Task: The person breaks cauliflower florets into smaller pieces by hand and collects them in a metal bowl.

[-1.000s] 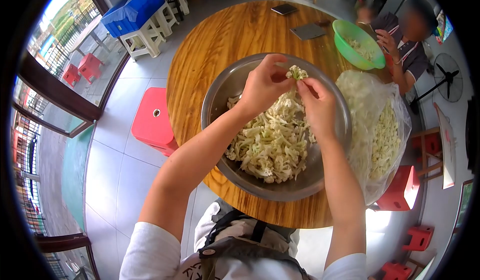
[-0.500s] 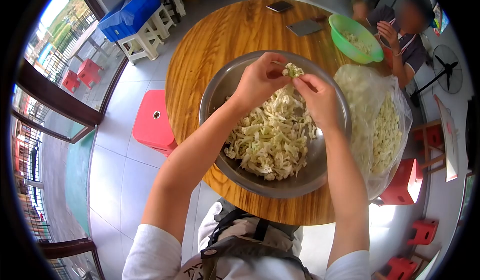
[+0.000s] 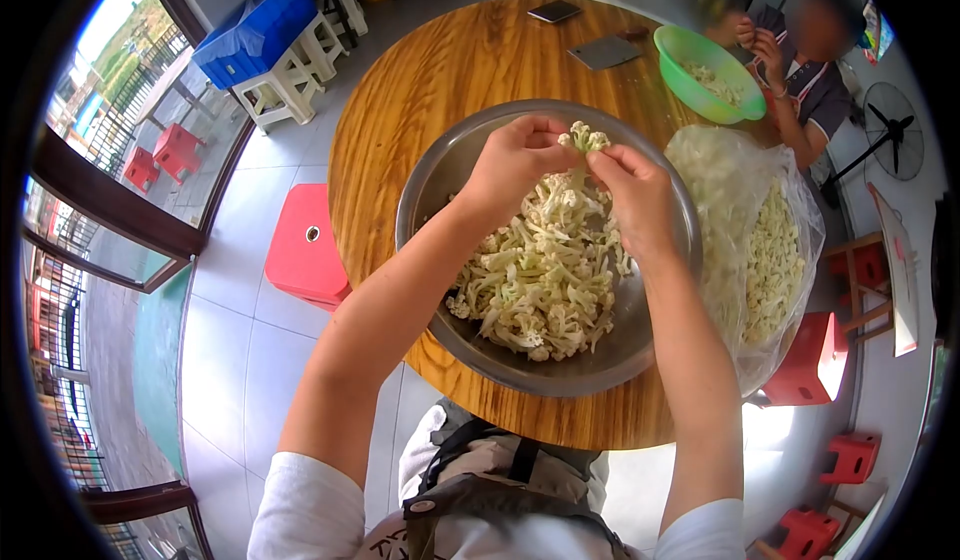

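Both my hands meet over the far side of a wide steel bowl (image 3: 425, 175). Between them is a small cauliflower floret (image 3: 583, 138), head up. My left hand (image 3: 522, 160) pinches it from the left, and my right hand (image 3: 630, 188) grips it from the right with thumb and fingers. Below, a heap of cut cauliflower pieces (image 3: 545, 280) fills much of the bowl. Right of the bowl lies a clear plastic bag (image 3: 730, 230) full of more cauliflower pieces.
The round wooden table (image 3: 375, 110) carries a green basin (image 3: 690, 90) with florets, a dark flat slab (image 3: 605, 53) and a phone (image 3: 554, 11). Across the table sits another person (image 3: 815, 80), hands raised near the basin. A red stool (image 3: 300, 245) stands at the left.
My hands stay over the bowl with the floret between them and have shifted only slightly. The other person's hands have come together near the basin.
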{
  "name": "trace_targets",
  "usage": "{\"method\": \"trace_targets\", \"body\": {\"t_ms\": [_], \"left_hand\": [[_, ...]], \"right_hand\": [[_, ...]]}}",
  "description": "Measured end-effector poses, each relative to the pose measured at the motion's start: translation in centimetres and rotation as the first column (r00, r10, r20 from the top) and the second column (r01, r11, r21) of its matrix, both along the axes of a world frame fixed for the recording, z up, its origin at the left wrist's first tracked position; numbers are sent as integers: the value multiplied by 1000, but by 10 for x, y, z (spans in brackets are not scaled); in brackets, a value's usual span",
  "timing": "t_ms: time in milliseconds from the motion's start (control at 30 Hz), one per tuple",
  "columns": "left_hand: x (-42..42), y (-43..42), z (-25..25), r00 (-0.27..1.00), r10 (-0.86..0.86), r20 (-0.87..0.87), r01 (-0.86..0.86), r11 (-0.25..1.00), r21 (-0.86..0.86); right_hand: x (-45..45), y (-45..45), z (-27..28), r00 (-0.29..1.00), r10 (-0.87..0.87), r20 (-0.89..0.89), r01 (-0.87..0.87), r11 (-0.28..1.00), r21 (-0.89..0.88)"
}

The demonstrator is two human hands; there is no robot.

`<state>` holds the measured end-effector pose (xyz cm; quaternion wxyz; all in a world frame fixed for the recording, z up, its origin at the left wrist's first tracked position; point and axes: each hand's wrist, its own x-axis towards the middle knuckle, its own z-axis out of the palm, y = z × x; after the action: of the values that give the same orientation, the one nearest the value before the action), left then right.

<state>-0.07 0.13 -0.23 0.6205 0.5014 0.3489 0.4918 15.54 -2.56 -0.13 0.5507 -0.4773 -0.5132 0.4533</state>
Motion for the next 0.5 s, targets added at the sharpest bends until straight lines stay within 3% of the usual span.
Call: {"method": "trace_targets", "body": {"t_ms": [100,300,400,500], "left_hand": [[-2,2,-3,995,-19,95,20,1000,-9],[1,2,-2,998,-25,-57,30,996,82],[1,3,-2,998,27,-60,-25,999,35],[1,1,-2,992,25,127,-18,998,-61]], "right_hand": [[1,0,0,999,31,-33,-31,1000,-3],[2,1,0,997,50,-59,-51,998,-21],[0,0,1,997,48,-57,-50,998,-31],[-5,1,1,995,35,-97,-38,999,-26]]}}
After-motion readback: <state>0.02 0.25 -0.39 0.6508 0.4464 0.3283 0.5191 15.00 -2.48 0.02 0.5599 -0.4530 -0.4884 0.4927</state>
